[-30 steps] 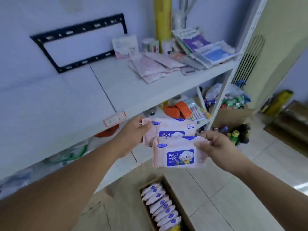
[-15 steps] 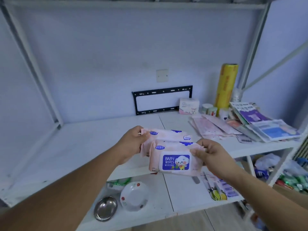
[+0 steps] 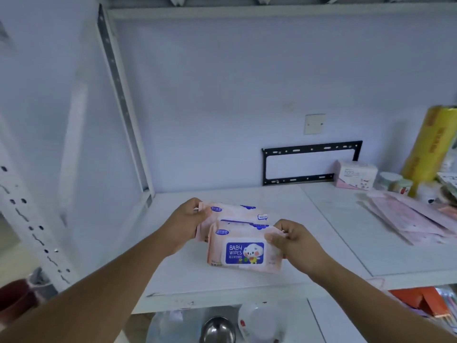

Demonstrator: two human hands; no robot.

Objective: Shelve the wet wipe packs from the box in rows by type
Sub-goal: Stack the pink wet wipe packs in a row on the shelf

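Two pink baby wipes packs with blue labels are held over the white shelf board (image 3: pixel 247 278). My left hand (image 3: pixel 184 220) grips the rear pack (image 3: pixel 237 212) by its left end. My right hand (image 3: pixel 294 240) pinches the front pack (image 3: pixel 243 250) at its right end, label facing me. The front pack overlaps the rear one. Both sit low over the left half of the shelf; whether they touch it I cannot tell. The box is out of view.
On the shelf's right lie flat pink packets (image 3: pixel 410 219), a small tissue box (image 3: pixel 356 178), small jars (image 3: pixel 395 184) and a yellow film roll (image 3: pixel 430 144). A black bracket (image 3: pixel 311 164) leans on the wall. White uprights (image 3: pixel 123 105) stand left. Bowls (image 3: pixel 217 330) sit on the shelf below.
My view swung from the box and floor up to the shelf, then left. Both hands carried the two packs up over the shelf's left half, still gripping them.
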